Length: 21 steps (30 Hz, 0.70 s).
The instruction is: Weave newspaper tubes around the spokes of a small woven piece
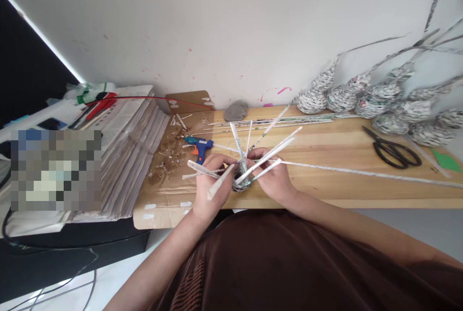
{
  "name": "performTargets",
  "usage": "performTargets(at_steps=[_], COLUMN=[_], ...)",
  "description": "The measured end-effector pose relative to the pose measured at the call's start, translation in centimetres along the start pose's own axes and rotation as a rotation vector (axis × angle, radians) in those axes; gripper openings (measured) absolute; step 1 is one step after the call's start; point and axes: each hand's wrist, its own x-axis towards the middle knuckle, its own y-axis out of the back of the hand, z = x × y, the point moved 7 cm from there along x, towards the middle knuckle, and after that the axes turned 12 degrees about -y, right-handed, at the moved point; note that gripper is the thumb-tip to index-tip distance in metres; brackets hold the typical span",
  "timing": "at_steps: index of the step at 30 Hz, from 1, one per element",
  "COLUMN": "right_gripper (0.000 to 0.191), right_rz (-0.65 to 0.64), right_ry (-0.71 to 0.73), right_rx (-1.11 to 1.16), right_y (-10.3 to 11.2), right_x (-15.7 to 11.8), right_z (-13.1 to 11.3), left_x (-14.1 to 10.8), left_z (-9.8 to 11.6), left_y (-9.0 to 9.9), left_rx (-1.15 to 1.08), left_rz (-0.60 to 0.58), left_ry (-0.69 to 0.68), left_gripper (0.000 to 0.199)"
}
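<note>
A small round piece woven from paper strips (241,185) is held between both hands near the table's front edge. Several rolled paper sticks stand up and fan outward from it. My left hand (214,185) curls round its left side, fingers closed on the weave and stick bases. On the right side, the bent fingers of my right hand (275,178) pinch at the sticks near the rim. A long thin paper stick (343,170) runs from my right hand to the right edge of the view. The fingertips partly hide the weave.
Black scissors (392,153) and several woven paper gourd shapes (379,99) are at the right. Loose paper sticks (275,122) and a grey stone (236,110) lie behind the hands. At the left are a blue glue gun (203,147), stained cardboard (164,181) and stacked newspapers (126,156).
</note>
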Motion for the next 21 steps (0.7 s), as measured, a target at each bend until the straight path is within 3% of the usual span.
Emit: performTargets(at_steps=[6, 11, 21], right_gripper=[0.019, 0.02, 0.03], right_rz=[0.03, -0.003, -0.051], right_ry=[0.057, 0.068, -0.089], right_rx=[0.02, 0.187, 0.312], right_y=[-0.2, -0.6, -0.6], right_x=[-0.1, -0.1, 0.7], right_z=[-0.8, -0.5, 0.5], left_x=[-0.3, -0.5, -0.5], left_z=[-0.2, -0.2, 0.2], left_y=[-0.2, -0.2, 0.0], left_rx=[-0.018, -0.036, -0.016], left_rz=[-0.014, -0.017, -0.008], left_ry=[0.007, -0.003, -0.003], left_gripper=[0.012, 0.015, 0.016])
